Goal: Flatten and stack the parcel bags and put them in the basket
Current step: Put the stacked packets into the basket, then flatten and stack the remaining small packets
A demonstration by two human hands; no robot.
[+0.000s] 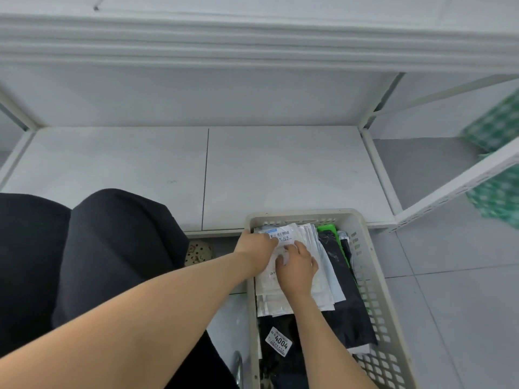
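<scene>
Bags are what my hands sit on: a stack of white bags (323, 287) lies inside the basket (375, 304), in the lower right of the frame, pushed against its left wall and towards its upper end. The stack's long axis runs up and down the frame, the same way as the basket's length. Under it and to its right lie black bags (339, 279), one of which carries a numbered label near the lower edge.

My left hand (257, 248) reaches in from the left across the basket wall and rests on the upper left corner of the top bag (282, 234). Its fingers lie fairly flat, just below the barcode label. My right hand (299, 269) comes up from the bottom of the frame and sits just right of the left. Its fingers are bent and seem to pinch a fold of that top bag against the thumb, though I cannot be sure.

Both hands touch the stack, so neither has far to go. I judge that smoothing should run down the long axis, towards the lower frame. The left hand is placed to hold the corner.
</scene>
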